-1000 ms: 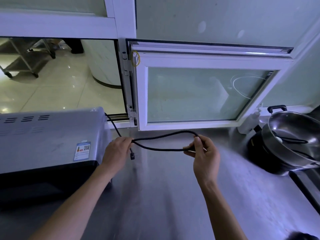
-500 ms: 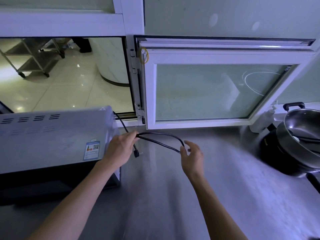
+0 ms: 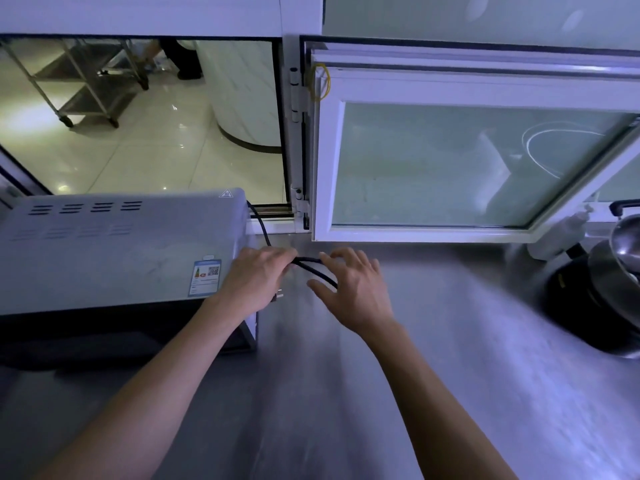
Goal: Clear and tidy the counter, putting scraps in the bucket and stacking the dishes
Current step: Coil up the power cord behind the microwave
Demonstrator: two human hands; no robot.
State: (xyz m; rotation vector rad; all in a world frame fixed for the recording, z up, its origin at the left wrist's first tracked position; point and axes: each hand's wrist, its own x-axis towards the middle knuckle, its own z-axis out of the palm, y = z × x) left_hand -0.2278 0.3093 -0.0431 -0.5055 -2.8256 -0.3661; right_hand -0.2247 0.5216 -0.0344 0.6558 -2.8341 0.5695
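Fingers [image 3: 277, 258] of the left hand [image 3: 254, 278] curl round a folded black cord [image 3: 311, 266], its plug [image 3: 277, 295] hanging under the palm. Far left, an oven [image 3: 114, 251] sits on the tabletop [image 3: 467, 341]; its label [image 3: 206, 277] carries a code square, the text too small to read. Right hand [image 3: 353, 289] is spread wide, fingertips touching the cord's loop. Beyond stands an open window [image 3: 467, 161]. Bare tabletop runs near and right to a pot [image 3: 620, 271] at the right edge.
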